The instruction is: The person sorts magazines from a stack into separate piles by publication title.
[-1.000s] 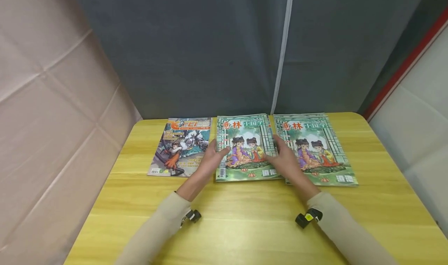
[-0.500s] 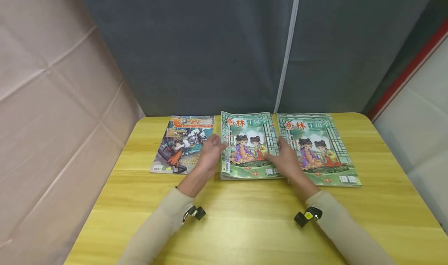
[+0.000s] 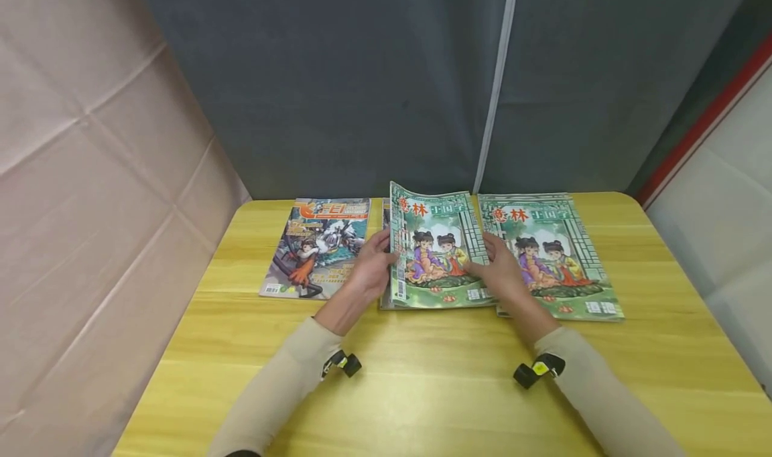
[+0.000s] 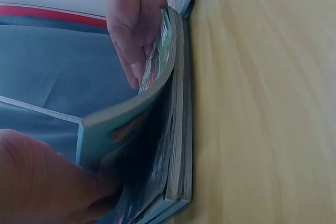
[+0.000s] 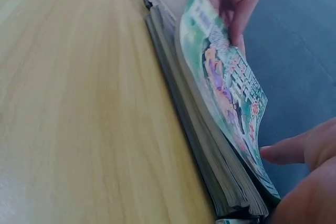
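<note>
A green-covered magazine (image 3: 437, 242) with two cartoon children tops the middle stack; its left side is bent up off the magazines (image 4: 181, 103) beneath. My left hand (image 3: 372, 266) pinches that raised edge, thumb on the cover and fingers behind it. A dark gap shows underneath in the left wrist view. At the right side rests my right hand (image 3: 503, 269), its thumb extended over the cover and its fingers fairly straight near the edge. The fingertips on that side are partly hidden, but a straight finger (image 5: 286, 150) meets the cover in the right wrist view.
To the right lies another pile topped by a matching green magazine (image 3: 551, 256), close beside the middle stack. A dark, colourful magazine (image 3: 319, 249) lies at left on the wooden table (image 3: 410, 390). A grey curtain (image 3: 338, 88) hangs behind the table's back edge.
My left hand has moved right and raised the left edge of the top magazine. The magazine has shifted right, uncovering a strip of the one below. My right hand has moved slightly right.
</note>
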Tool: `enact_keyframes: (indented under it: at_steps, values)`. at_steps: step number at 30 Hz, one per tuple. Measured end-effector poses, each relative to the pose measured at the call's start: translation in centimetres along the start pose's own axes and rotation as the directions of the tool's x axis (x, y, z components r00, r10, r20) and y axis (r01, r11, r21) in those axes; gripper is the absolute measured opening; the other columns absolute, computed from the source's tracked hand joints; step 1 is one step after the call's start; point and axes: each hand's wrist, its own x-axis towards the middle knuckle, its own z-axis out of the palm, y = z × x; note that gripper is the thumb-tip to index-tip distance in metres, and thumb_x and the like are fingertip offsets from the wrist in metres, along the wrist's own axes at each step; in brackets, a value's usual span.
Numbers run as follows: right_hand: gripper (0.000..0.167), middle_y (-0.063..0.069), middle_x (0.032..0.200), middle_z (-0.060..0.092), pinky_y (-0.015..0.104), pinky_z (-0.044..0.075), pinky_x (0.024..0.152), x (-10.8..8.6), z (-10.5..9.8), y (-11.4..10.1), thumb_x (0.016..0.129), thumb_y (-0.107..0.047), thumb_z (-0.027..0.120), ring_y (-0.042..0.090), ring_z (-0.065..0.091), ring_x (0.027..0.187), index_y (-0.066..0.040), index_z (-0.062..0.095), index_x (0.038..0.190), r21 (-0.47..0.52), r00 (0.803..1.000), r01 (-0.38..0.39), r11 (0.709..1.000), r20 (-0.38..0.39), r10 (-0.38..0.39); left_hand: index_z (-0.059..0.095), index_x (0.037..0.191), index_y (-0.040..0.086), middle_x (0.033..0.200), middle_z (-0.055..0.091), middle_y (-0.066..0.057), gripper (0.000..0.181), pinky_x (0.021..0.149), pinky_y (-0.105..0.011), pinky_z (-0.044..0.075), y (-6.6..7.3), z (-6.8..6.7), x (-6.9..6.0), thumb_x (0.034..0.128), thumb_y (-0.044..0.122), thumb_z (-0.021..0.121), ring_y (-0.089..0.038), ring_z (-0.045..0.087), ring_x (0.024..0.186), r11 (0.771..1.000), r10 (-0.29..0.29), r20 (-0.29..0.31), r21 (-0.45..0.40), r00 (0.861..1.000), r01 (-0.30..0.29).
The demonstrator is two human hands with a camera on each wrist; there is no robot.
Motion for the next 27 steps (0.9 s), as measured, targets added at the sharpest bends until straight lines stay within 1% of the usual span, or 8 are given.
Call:
enact_keyframes:
  at_steps: [2, 7, 9, 15, 17, 21, 25, 27]
  values:
    - [0.092, 0.017, 0.178, 0.015, 0.056, 0.021, 0.134, -0.1, -0.2, -0.1, 0.099, -0.012, 0.071, 0.044, 0.017, 0.164, -0.008, 0.013, 0.17, 0.055, 1.0, -0.001, 0.998, 0.005, 0.0, 0.029, 0.165, 0.008, 0.171, 0.029, -0.017, 0.074, 0.132, -0.047, 0.032, -0.1, 0.1, 0.0, 0.0976, -0.016, 0.046, -0.037, 0.036, 0.156, 1.0, 0.01, -0.009, -0.002, 1.0, -0.01]
    - [0.088, 0.015, 0.178, 0.014, 0.052, 0.02, 0.135, -0.3, -0.8, -0.4, 0.101, -0.008, 0.068, 0.039, 0.015, 0.165, -0.007, 0.013, 0.17, 0.158, 1.0, -0.012, 0.987, -0.005, 0.013, 0.031, 0.165, 0.008, 0.171, 0.028, -0.017, 0.073, 0.135, -0.047, 0.024, -0.2, 0.7, -0.2, 0.0978, -0.016, 0.045, -0.035, 0.028, 0.16, 0.998, 0.061, 0.002, -0.029, 0.998, -0.061]
    - [0.085, 0.013, 0.179, 0.014, 0.05, 0.02, 0.135, -0.5, -1.1, -0.6, 0.103, -0.009, 0.066, 0.036, 0.015, 0.166, -0.008, 0.014, 0.17, 0.18, 1.0, -0.026, 0.983, -0.012, 0.029, 0.032, 0.164, 0.007, 0.171, 0.027, -0.017, 0.071, 0.136, -0.047, 0.02, -0.3, 1.0, -0.3, 0.098, -0.017, 0.045, -0.034, 0.025, 0.161, 0.996, 0.08, 0.012, -0.047, 0.997, -0.079]
    - [0.076, 0.011, 0.178, 0.018, 0.05, 0.026, 0.134, -1.3, -2.3, -0.7, 0.107, -0.012, 0.059, 0.034, 0.018, 0.165, -0.009, 0.016, 0.17, 0.191, 0.997, -0.045, 0.981, -0.052, 0.055, 0.032, 0.162, 0.003, 0.171, 0.027, -0.018, 0.069, 0.137, -0.046, 0.018, -0.6, 2.1, -0.7, 0.0979, -0.017, 0.044, -0.032, 0.022, 0.162, 0.989, 0.121, 0.038, -0.088, 0.992, -0.117]
    - [0.074, 0.011, 0.178, 0.019, 0.05, 0.028, 0.133, -1.6, -2.8, -0.7, 0.108, -0.012, 0.057, 0.034, 0.019, 0.165, -0.01, 0.017, 0.17, 0.204, 0.996, -0.041, 0.978, -0.069, 0.056, 0.031, 0.163, 0.003, 0.172, 0.026, -0.018, 0.069, 0.137, -0.047, 0.017, -0.6, 2.5, -0.9, 0.0982, -0.017, 0.043, -0.033, 0.02, 0.163, 0.989, 0.126, 0.051, -0.09, 0.991, -0.121]
    - [0.068, 0.013, 0.178, 0.019, 0.05, 0.03, 0.132, -1.7, -4.4, -0.6, 0.11, -0.015, 0.052, 0.033, 0.019, 0.165, -0.014, 0.021, 0.17, 0.231, 0.991, -0.052, 0.971, -0.106, 0.078, 0.032, 0.163, 0.005, 0.174, 0.022, -0.016, 0.07, 0.137, -0.049, 0.01, -0.6, 3.6, -1.2, 0.0981, -0.015, 0.045, -0.031, 0.016, 0.165, 0.991, 0.111, 0.061, -0.082, 0.992, -0.106]
    - [0.064, 0.017, 0.176, 0.021, 0.048, 0.031, 0.13, -1.8, -6.3, -0.3, 0.111, -0.022, 0.052, 0.033, 0.022, 0.163, -0.017, 0.027, 0.169, 0.223, 0.981, -0.078, 0.972, -0.156, 0.114, 0.032, 0.163, 0.006, 0.174, 0.024, -0.015, 0.07, 0.137, -0.048, 0.014, -1.0, 5.3, -1.1, 0.0979, -0.015, 0.047, -0.031, 0.018, 0.164, 0.991, 0.099, 0.072, -0.095, 0.992, -0.092]
    - [0.063, 0.017, 0.175, 0.023, 0.044, 0.033, 0.128, -1.9, -7.2, 0.0, 0.111, -0.025, 0.053, 0.033, 0.024, 0.161, -0.016, 0.029, 0.168, 0.209, 0.976, -0.086, 0.974, -0.181, 0.124, 0.033, 0.163, 0.006, 0.173, 0.027, -0.015, 0.07, 0.136, -0.048, 0.018, -1.4, 6.4, -1.0, 0.097, -0.015, 0.047, -0.031, 0.022, 0.163, 0.991, 0.096, 0.073, -0.098, 0.993, -0.088]
